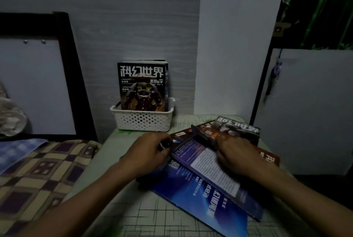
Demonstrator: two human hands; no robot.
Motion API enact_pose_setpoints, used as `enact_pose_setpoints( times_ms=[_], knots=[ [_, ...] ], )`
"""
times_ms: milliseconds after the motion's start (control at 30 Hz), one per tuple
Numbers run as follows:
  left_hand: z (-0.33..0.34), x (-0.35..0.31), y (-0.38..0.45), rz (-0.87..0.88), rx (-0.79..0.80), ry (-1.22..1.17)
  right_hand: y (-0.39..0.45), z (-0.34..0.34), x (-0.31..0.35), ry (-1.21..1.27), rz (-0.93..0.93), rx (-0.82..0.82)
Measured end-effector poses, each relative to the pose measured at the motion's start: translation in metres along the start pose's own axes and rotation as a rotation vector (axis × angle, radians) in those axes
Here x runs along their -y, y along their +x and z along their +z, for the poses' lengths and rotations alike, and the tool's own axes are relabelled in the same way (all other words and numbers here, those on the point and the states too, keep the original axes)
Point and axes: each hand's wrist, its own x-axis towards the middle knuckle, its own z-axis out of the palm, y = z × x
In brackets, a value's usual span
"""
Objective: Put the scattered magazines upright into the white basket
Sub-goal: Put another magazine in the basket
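Note:
A white perforated basket (143,121) stands at the back of the small table against the wall. Several magazines stand upright in it, the front one (142,85) with a dark robot cover. More magazines lie scattered on the table. My left hand (150,151) grips the left edge of a purple magazine (208,168) lying on top of the pile. My right hand (236,154) presses on the same magazine's right side. Under it lies a blue magazine (193,196). A dark grey one (238,127) and a brown one (269,157) lie behind and to the right.
The table (152,215) has a pale cloth with a line grid. A bed with a checked cover (38,171) adjoins it on the left. A black-framed board (34,83) leans at the back left, and a white panel (309,110) stands on the right.

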Motion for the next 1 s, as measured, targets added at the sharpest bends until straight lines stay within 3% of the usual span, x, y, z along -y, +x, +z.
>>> enact_pose_setpoints(
  times_ms=[100, 167, 200, 267, 367, 400, 500, 533, 600, 733, 800, 867, 900, 967, 1000],
  knots=[
    [-0.01, -0.01, -0.001, 0.252, -0.196, 0.362, 0.001, -0.022, 0.01, -0.144, -0.22, -0.04],
    [-0.01, -0.028, 0.003, 0.345, -0.092, 0.613, -0.002, -0.033, 0.036, -0.231, -0.413, -0.085],
    [-0.009, -0.036, 0.005, 0.351, -0.025, 0.609, -0.004, -0.039, 0.049, -0.259, -0.45, -0.13],
    [-0.017, -0.047, 0.005, 0.247, 0.12, 0.33, -0.009, -0.048, 0.068, -0.243, -0.428, -0.218],
    [-0.036, -0.043, -0.001, 0.058, 0.276, -0.36, -0.01, -0.052, 0.071, -0.182, -0.358, -0.241],
    [-0.041, -0.041, -0.004, 0.076, 0.29, -0.384, -0.01, -0.053, 0.071, -0.184, -0.322, -0.261],
    [-0.035, -0.032, -0.008, 0.176, 0.215, 0.172, -0.001, -0.055, 0.078, -0.225, -0.337, -0.355],
    [-0.033, -0.028, -0.008, 0.181, 0.152, 0.244, 0.002, -0.057, 0.081, -0.221, -0.364, -0.421],
    [-0.037, -0.016, -0.005, 0.169, 0.023, 0.158, 0.011, -0.066, 0.082, -0.134, -0.311, -0.606],
    [-0.065, 0.012, -0.005, 0.098, -0.24, -0.277, 0.025, -0.08, 0.052, 0.164, 0.078, -0.925],
    [-0.073, 0.021, -0.007, 0.076, -0.362, -0.477, 0.032, -0.079, 0.043, 0.7, 0.303, -0.752],
    [-0.07, 0.03, -0.008, -0.013, -0.421, -0.613, 0.041, -0.068, 0.051, 1.328, 0.352, -0.341],
    [-0.066, 0.035, -0.008, -0.069, -0.412, -0.69, 0.044, -0.057, 0.058, 1.434, 0.314, -0.173],
    [-0.052, 0.048, -0.011, -0.168, -0.333, -0.736, 0.048, -0.03, 0.068, 1.215, 0.224, -0.035],
    [-0.044, 0.058, -0.013, -0.21, -0.299, -0.649, 0.05, -0.018, 0.072, 1.074, 0.199, -0.027]
  ],
)
